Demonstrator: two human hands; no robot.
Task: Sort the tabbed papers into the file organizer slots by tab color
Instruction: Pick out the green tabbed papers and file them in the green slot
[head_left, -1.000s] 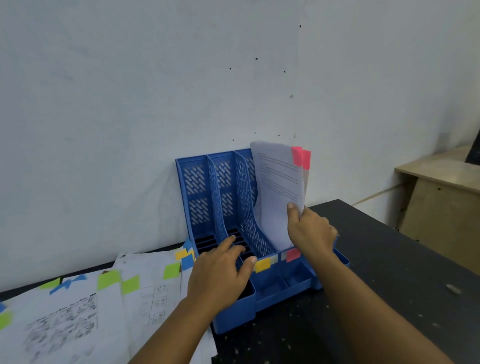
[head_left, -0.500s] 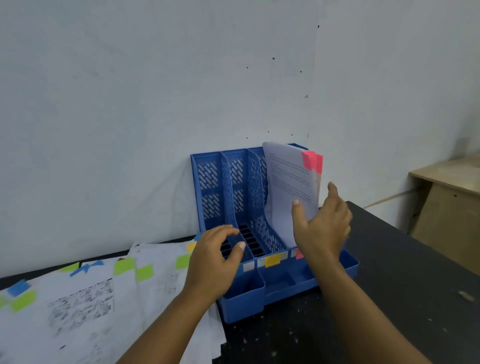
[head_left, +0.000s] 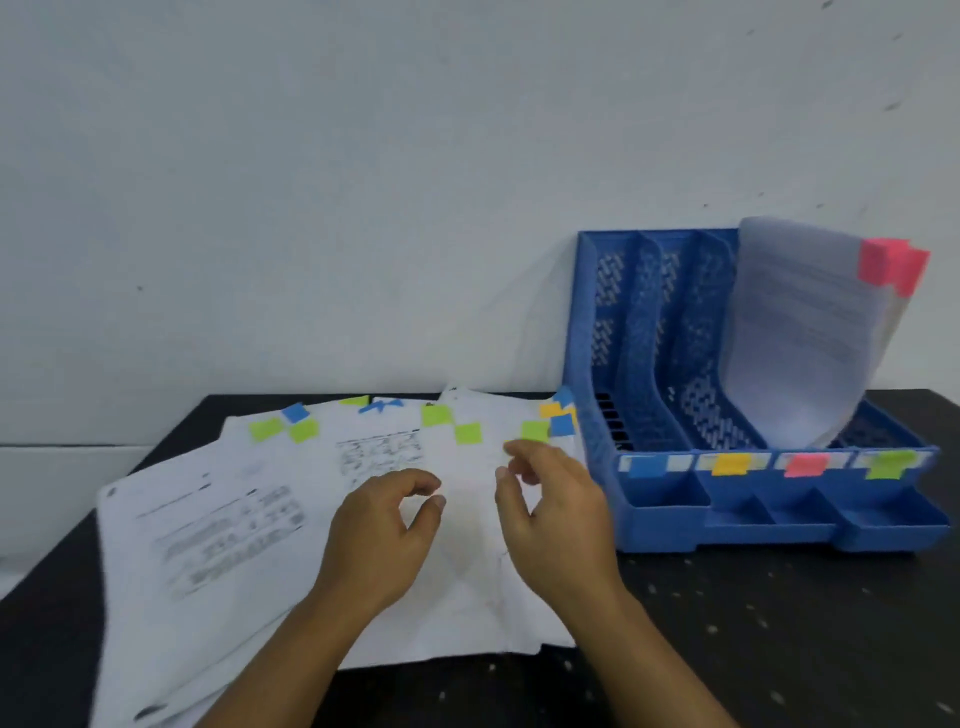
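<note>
A blue file organizer (head_left: 665, 525) stands at the right against the wall, its front labelled blue, yellow, pink and green. Curved sheets with pink tabs (head_left: 891, 265) lean in its third slot (head_left: 810, 353). A spread pile of white papers (head_left: 218, 525) with green, blue and yellow tabs covers the table's left. My left hand (head_left: 382, 530) and my right hand (head_left: 556, 514) hover over the pile's right part, fingers loosely curled, holding nothing. The right hand's fingertips are close to a green tab (head_left: 535, 430).
The table (head_left: 779, 623) is black and speckled, with bare surface in front of the organizer. A pale wall (head_left: 363, 182) runs right behind everything.
My right hand let go of the pink-tabbed sheets in the organizer. Both hands moved left from the organizer to above the paper pile, and the view swung left.
</note>
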